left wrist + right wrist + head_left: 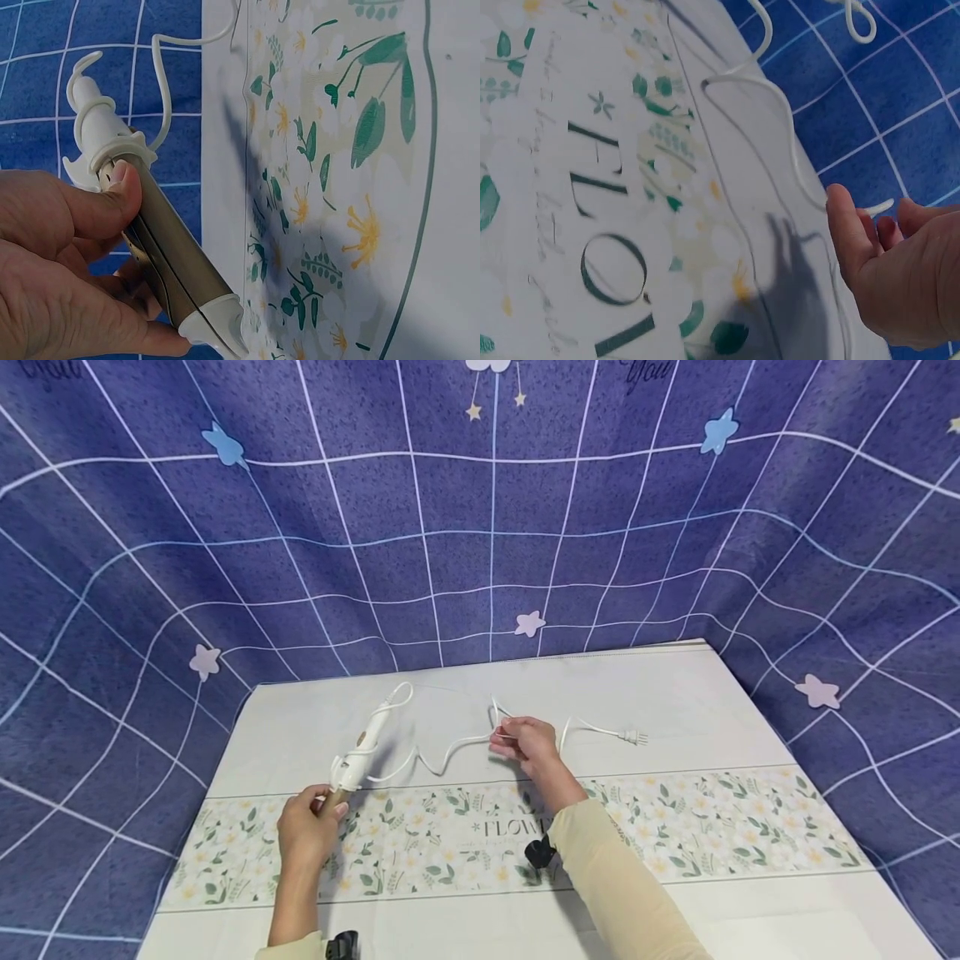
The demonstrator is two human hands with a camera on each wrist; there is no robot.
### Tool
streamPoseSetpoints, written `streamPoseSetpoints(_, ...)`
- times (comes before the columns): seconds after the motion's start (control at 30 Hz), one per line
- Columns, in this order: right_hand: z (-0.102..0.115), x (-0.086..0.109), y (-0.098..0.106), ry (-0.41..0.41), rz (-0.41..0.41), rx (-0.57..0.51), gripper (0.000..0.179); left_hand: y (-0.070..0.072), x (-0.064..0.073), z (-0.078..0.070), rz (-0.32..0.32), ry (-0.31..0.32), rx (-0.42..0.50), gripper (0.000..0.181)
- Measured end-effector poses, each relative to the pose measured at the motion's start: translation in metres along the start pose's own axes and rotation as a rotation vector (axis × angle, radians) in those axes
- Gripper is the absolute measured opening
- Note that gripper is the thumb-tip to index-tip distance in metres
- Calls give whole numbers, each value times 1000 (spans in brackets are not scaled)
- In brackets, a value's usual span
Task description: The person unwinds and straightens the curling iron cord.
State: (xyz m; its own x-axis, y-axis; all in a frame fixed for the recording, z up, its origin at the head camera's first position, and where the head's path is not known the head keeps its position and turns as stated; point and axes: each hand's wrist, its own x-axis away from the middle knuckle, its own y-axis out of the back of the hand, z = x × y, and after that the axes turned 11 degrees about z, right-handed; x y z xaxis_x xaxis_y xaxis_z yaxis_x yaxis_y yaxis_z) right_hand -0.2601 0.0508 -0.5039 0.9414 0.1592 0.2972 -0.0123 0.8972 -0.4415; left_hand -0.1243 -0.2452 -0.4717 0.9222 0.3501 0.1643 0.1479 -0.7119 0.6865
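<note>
My left hand (306, 833) grips a curling iron (367, 740) by its gold barrel, at the left of the table. The iron's white handle points away from me, and part of its cord loops around it. In the left wrist view, the thumb lies along the gold barrel (180, 244) just below the handle, and the white tip shows past the fingers. Near the table's middle, my right hand (534, 745) holds the white power cord (453, 750) between thumb and fingers. In the right wrist view the cord (791, 142) runs up to those fingertips.
Right of my right hand, the cord's end lies on the table with its plug (633, 737). A floral cloth (720, 822) with lettering covers the table (442, 693). Blue gridded curtain (450, 560) stands behind and at both sides.
</note>
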Motion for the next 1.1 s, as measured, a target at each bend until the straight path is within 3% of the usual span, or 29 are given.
streamPoseSetpoints(0.3, -1, 9, -20, -8, 167, -11, 22, 2, 1, -1, 1, -17, -2, 36)
streamPoseSetpoints(0.47, -12, 9, -31, -46, 269, -1, 31, 1, 0, -1, -14, -29, 0, 34)
streamPoseSetpoints(1.1, -46, 8, -62, -167, 431, -25, 40, -5, 4, -16, 29, -79, 7, 34)
